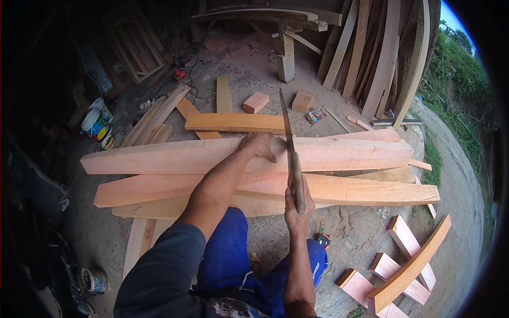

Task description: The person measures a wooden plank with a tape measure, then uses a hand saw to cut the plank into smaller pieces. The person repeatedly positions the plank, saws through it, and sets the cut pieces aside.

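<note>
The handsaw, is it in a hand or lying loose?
In a hand: the handsaw has its handle wrapped by the right hand, blade pointing away across the pinkish beam under the left hand.

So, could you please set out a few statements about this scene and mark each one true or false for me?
1. The right hand grips a saw. True.
2. The left hand is wrapped around a hammer. False: the left hand rests on the far pale beam.
3. An orange-brown plank lies across pinkish wood pieces at the lower right. True.
4. The red power tool sits on top of the beam. False: the red power tool is on the floor beyond it.
5. The person's trousers are blue. True.
</note>
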A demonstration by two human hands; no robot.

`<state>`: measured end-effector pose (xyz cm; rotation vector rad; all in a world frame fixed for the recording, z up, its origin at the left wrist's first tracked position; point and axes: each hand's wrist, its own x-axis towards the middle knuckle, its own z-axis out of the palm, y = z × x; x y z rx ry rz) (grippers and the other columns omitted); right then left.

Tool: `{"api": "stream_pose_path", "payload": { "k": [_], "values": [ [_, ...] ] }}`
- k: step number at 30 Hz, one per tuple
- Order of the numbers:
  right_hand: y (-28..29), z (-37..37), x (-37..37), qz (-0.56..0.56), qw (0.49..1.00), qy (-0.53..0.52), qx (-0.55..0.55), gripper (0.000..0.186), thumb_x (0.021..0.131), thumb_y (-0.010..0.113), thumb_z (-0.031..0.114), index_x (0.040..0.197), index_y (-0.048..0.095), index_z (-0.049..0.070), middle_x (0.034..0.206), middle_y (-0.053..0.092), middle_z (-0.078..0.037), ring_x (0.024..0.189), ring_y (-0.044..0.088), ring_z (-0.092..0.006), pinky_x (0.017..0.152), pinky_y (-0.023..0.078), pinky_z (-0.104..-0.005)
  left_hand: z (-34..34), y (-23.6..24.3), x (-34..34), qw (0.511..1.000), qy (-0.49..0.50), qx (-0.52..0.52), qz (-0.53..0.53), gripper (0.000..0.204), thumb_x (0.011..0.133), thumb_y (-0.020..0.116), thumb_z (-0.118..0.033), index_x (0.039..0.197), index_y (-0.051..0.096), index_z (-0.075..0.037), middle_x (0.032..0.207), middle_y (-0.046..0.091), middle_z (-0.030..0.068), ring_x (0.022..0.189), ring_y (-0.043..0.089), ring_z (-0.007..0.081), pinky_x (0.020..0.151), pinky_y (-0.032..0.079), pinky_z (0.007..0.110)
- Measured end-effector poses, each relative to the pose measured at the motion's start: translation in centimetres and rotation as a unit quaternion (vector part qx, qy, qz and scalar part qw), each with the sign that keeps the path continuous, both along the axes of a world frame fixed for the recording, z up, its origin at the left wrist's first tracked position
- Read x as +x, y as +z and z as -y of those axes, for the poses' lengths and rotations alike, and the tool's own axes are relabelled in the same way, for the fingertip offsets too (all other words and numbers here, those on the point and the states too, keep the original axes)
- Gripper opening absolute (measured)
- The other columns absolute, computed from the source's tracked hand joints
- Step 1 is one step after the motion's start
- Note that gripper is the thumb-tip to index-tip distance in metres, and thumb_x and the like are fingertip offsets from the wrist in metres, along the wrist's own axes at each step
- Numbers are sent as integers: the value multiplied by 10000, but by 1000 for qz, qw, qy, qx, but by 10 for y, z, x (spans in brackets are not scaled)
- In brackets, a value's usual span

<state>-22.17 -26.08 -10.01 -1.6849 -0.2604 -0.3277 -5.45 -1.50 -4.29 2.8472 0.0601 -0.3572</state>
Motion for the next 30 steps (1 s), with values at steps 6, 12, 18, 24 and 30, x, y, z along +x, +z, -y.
{"api": "stream_pose_path", "payload": {
  "k": [6, 12, 18, 24, 30],
  "values": [
    [22, 96, -193, -114, 991, -9, -72, 565, 979, 747, 211, 1453, 614, -66, 1247, 777, -173, 1086, 755, -220, 948, 582, -343, -8, -15, 8, 997, -22, 7, 72, 949, 602, 1000, -456, 1341, 657, 33, 1354, 709, 207, 1318, 649, 341, 1117, 504, 443],
    [33, -20, 48, 54, 998, 35, 17, 535, 1002, 733, 123, 1495, 584, -20, 1100, 775, -185, 982, 724, -193, 861, 577, -346, 21, 3, -31, 993, 9, 66, 95, 959, 619, 994, -437, 1381, 627, 14, 1399, 686, 182, 1348, 629, 317, 1151, 482, 480],
    [-9, 54, -106, -22, 995, -29, -96, 567, 938, 744, 57, 1469, 585, -63, 1225, 773, -202, 1093, 777, -267, 948, 594, -363, -10, -7, 10, 999, -14, -12, 46, 919, 596, 997, -433, 1339, 682, 7, 1320, 736, 182, 1326, 654, 336, 1064, 536, 477],
    [36, 75, -155, -16, 999, 11, -45, 625, 885, 778, 125, 1447, 600, -81, 1171, 791, -219, 1013, 797, -281, 923, 607, -375, 1, -12, -1, 995, 5, 30, 92, 1026, 590, 994, -446, 1417, 603, 19, 1428, 664, 215, 1352, 620, 349, 1150, 470, 461],
    [14, -23, 55, -13, 999, 33, 36, 565, 960, 745, 79, 1495, 589, -9, 1099, 775, -231, 929, 755, -237, 838, 590, -379, 12, -1, -21, 996, -2, 34, 82, 981, 585, 996, -459, 1349, 640, 42, 1347, 694, 234, 1331, 629, 367, 1147, 467, 481]
  ]
}}
